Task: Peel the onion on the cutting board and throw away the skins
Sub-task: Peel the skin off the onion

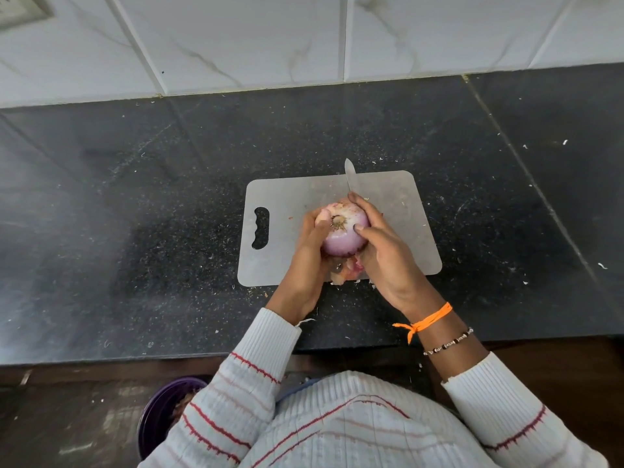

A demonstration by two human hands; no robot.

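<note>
Dark speckled stone makes up the surface point(135, 204), backed by white marbled wall tiles point(236, 38), and a grey cutting board point(290, 197) lies on it close to the near edge, handle slot to the left. Both hands hold the onion point(344, 231) just above the middle of the board: the left hand point(310, 255) cups its left side with the thumb curled over the top, and the right hand point(385, 255) wraps its right side, fingers point(359, 206) hooked over the far face. Cradling it from both sides likely steadies it while the thumbs work at the root end, which faces up; pale purple flesh already shows, so much of the skin seems gone. A knife point(350, 177) pokes out beyond the right hand; whether that hand holds it I cannot tell. Loose skins point(344, 270) lie under the wrists at the board's near edge, apt to slip off. Board and stone leave free room left, right and behind. A purple bin point(158, 417) on the floor below left looks the likely place for skins.
</note>
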